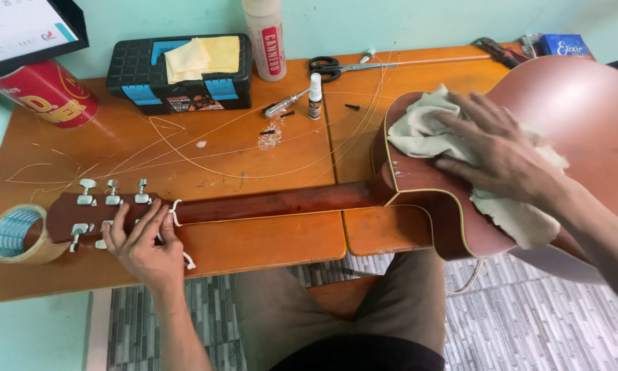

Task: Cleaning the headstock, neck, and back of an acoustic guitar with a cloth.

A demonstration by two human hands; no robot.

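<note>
The reddish-brown acoustic guitar (570,117), lying back-up across the orange wooden desk (185,158), is being wiped: the right hand (501,148) is pressed flat on a pale cloth (426,130) at right, the left hand (141,244) is clamped on the headstock (82,213) at lower left, and steady pressure seems called for next.

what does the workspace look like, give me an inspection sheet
surface: orange wooden table, scuffed, with a seam down the middle
job's things: guitar lying face down, neck across the table; pale cloth on its back
clutter: roll of tape, red tin, black and blue toolbox with yellow cloths on top, white bottle, small spray bottle, scissors, loose screws
grippers: left hand grips the headstock; right hand presses flat on the cloth
cables: loose guitar strings spread over the table
surroundings: pale green wall, grey tiled floor
</note>
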